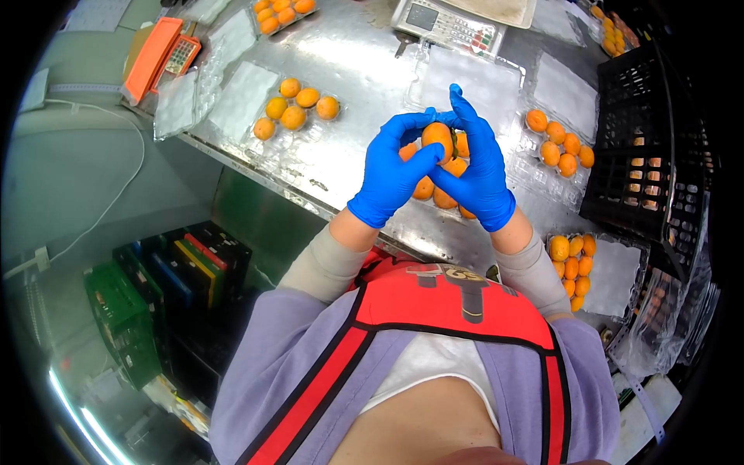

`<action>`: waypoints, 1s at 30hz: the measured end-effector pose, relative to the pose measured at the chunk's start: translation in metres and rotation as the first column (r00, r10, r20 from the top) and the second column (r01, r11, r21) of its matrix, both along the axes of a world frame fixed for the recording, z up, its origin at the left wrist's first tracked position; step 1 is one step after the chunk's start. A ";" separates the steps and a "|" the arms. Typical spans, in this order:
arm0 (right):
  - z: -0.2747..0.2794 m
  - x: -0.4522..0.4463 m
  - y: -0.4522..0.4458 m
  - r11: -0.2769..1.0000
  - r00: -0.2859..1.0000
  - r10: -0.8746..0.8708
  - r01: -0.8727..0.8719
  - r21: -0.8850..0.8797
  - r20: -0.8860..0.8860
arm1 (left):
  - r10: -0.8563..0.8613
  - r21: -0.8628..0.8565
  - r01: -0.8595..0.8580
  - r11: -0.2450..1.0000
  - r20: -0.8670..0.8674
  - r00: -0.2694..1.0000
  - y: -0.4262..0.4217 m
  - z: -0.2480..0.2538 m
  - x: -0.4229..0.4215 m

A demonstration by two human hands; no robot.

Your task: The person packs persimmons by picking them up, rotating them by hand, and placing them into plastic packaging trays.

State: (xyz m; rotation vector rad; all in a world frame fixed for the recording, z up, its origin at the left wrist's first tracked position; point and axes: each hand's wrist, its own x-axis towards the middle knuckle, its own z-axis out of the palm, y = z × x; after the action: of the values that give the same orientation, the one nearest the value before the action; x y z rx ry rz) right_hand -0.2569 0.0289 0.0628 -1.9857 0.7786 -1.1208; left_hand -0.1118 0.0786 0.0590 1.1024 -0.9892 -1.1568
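Note:
An orange persimmon (436, 141) with a green calyx is raised above the table between my two blue-gloved hands. My left hand (391, 167) grips its left side, with the thumb across the lower front. Around the right, calyx side curls my right hand (482, 167), one finger pointing up and the thumb low by the fruit; its exact contact is partly hidden. Directly beneath the hands, more persimmons (444, 198) sit in a group, partly covered by the gloves. Just beyond lies a clear plastic tray (473, 77) with a pale liner.
Filled persimmon trays stand at left (293, 118), right (566, 153) and lower right (577, 267). A digital scale (442, 25) is at the back. The black crate (632, 147) edges the right side. An orange calculator (180, 54) lies far left; stacked crates (120, 322) stand below.

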 end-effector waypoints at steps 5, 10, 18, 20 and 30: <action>0.006 0.003 0.004 0.996 0.995 -0.028 0.020 -0.087 -0.093 | 0.075 0.137 -0.078 0.987 0.026 0.997 -0.007 -0.003 0.000; 0.003 0.001 0.007 0.998 0.994 -0.056 0.053 -0.027 -0.099 | 0.009 0.179 0.008 0.984 -0.094 0.996 -0.009 0.004 0.005; 0.007 0.007 0.010 0.988 0.992 -0.090 0.078 -0.136 -0.084 | 0.005 0.187 0.011 0.982 -0.083 0.997 -0.003 0.010 0.003; 0.005 0.008 0.014 0.993 0.996 -0.066 0.060 -0.097 -0.054 | 0.034 0.194 -0.017 0.981 -0.080 0.996 -0.005 0.003 0.010; 0.003 0.004 0.013 0.995 0.996 -0.084 0.082 -0.057 -0.032 | -0.075 0.157 0.130 0.979 -0.320 0.945 0.002 0.013 0.016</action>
State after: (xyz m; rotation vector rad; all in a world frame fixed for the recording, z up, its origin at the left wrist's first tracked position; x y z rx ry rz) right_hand -0.2525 0.0417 0.0659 -2.0400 0.8632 -1.1703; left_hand -0.0955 0.0807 0.0721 0.9737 -0.7131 -1.4760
